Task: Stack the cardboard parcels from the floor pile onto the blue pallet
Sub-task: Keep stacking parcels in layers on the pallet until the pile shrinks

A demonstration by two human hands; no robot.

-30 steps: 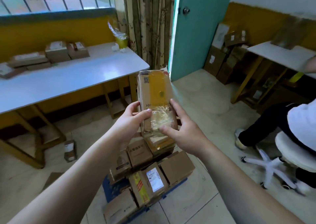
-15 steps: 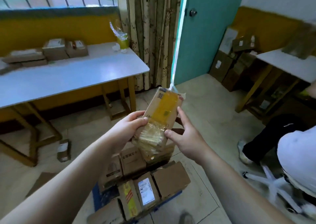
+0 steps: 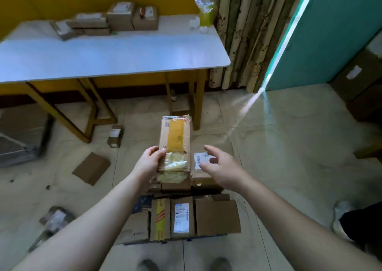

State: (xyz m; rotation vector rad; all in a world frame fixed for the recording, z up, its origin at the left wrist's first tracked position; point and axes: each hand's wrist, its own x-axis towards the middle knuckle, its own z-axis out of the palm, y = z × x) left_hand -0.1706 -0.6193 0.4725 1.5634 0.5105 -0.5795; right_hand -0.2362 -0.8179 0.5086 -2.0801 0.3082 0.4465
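Note:
My left hand (image 3: 149,160) grips the near left edge of a long cardboard parcel (image 3: 174,140) with a yellow tape stripe, held flat over the stack. My right hand (image 3: 220,164) hovers beside it with fingers spread, holding nothing, above a parcel with a white label (image 3: 199,168). Below them the blue pallet (image 3: 142,203) is almost hidden under several parcels; the near row (image 3: 217,217) lies side by side.
A white table (image 3: 115,51) with several parcels stands behind the pallet, its yellow leg (image 3: 197,105) close to the stack. Loose parcels (image 3: 91,168) lie on the floor at left. Another person's shoe (image 3: 341,219) is at right. A teal door (image 3: 330,33) stands ajar.
The view dropped toward the pallet. The yellow-taped parcel came down flat over the stack. My right hand let go of it and moved right; my left hand still holds it.

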